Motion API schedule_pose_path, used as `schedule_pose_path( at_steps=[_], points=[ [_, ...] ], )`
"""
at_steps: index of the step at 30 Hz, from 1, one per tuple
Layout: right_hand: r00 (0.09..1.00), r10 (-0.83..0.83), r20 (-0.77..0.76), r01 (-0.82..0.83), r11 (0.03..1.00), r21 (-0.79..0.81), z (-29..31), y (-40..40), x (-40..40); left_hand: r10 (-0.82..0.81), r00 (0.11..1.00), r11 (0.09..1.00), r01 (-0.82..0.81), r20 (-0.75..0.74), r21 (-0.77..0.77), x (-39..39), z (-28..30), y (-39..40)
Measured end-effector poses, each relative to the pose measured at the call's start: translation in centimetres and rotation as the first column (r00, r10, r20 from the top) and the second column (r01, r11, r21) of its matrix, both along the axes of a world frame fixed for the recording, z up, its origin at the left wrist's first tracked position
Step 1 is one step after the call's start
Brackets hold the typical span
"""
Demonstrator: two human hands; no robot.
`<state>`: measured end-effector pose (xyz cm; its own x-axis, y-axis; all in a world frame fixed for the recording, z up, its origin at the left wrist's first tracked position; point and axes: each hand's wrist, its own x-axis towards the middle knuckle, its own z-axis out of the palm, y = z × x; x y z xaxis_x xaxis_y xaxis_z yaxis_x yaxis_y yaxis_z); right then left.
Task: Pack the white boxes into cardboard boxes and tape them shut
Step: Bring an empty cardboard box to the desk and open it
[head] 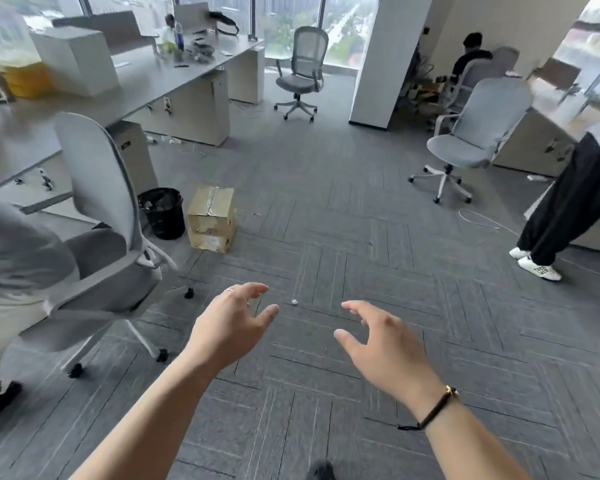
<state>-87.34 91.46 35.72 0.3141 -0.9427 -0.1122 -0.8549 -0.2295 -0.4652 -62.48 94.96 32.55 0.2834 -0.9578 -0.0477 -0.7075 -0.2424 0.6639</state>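
Two taped cardboard boxes (pixel 211 218) are seen stacked one on the other on the floor, well ahead and to the left of the hands; the tape seam on the upper one runs along its top. Just beside them, to the left, a black waste bin (pixel 163 212) is set against a drawer cabinet (pixel 134 152). A grey office chair (pixel 108 216) is placed between the boxes and the near left edge of the view, and a seated person's grey-clad back (pixel 18 247) is partly seen there. Further chairs are found by the window (pixel 303 69) and on the right (pixel 471 140). A standing person in black trousers and white shoes (pixel 568 209) is seen at the right edge, and another person is seated by the far wall (pixel 470 55). A small white scrap (pixel 294 301) lies on the floor just beyond the hands. No white boxes for packing can be made out near the hands.

The floor is covered in grey carpet tiles (pixel 378 237) laid in a herringbone pattern. A long grey worktop (pixel 146 77) with clutter is set along the left, with large windows behind and a white pillar (pixel 378 57) in the middle distance.

The left hand (pixel 231 327) and the right hand (pixel 381 344) are held out over the floor, apart from each other, palms turned inward. The fingers of both are spread and loosely bent; nothing is held or touched. A dark bracelet (pixel 437 407) is worn on the right wrist.
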Motion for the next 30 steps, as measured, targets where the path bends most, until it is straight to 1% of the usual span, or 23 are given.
schedule_pose_path(
  at_steps=[5, 8, 11, 14, 17, 19, 22, 24, 26, 30],
  points=[
    [0.997, 0.069, 0.023, -0.070, 0.996, 0.059, -2.3, -9.0, 3.9, 0.023, 0.999, 0.998, -0.025, 0.033, 0.052, 3.2, -1.4, -8.0],
    [0.997, 0.070, 0.044, -0.073, 0.995, 0.062, -3.6, -15.6, 5.3, 0.025, 0.998, 0.995, -0.031, 0.061, 0.091, 4.4, -2.2, -13.8],
    [0.995, 0.054, 0.082, -0.060, 0.996, 0.067, -5.0, -23.2, 6.1, 0.013, 0.997, 0.993, -0.022, 0.080, 0.119, 5.3, -2.9, -20.9],
    [0.993, 0.049, 0.107, -0.059, 0.995, 0.085, -5.7, -31.6, 7.1, 0.040, 0.996, 0.989, -0.051, 0.076, 0.140, 6.5, -3.1, -28.6],
    [0.991, 0.086, 0.104, -0.095, 0.992, 0.088, -5.2, -39.6, 8.8, 0.057, 0.994, 0.984, -0.072, 0.094, 0.165, 8.1, -2.4, -35.9],
    [0.988, 0.124, 0.088, -0.131, 0.988, 0.085, -4.7, -44.6, 10.2, 0.101, 0.991, 0.981, -0.114, 0.093, 0.155, 9.4, -1.9, -40.2],
    [0.983, 0.169, 0.073, -0.175, 0.980, 0.091, -3.9, -51.5, 13.0, 0.160, 0.986, 0.973, -0.167, 0.053, 0.161, 11.8, -1.7, -45.6],
    [0.977, 0.204, 0.068, -0.211, 0.972, 0.105, -4.1, -55.5, 14.9, 0.216, 0.976, 0.961, -0.208, -0.026, 0.183, 13.7, -2.3, -48.6],
    [0.969, 0.240, 0.058, -0.246, 0.962, 0.116, -4.7, -59.9, 17.2, 0.275, 0.958, 0.947, -0.255, -0.084, 0.195, 16.0, -3.4, -52.2],
    [0.952, 0.304, 0.017, -0.304, 0.945, 0.121, -7.0, -69.4, 23.4, 0.355, 0.927, 0.927, -0.332, -0.124, 0.175, 21.9, -6.9, -60.4]
  ],
)
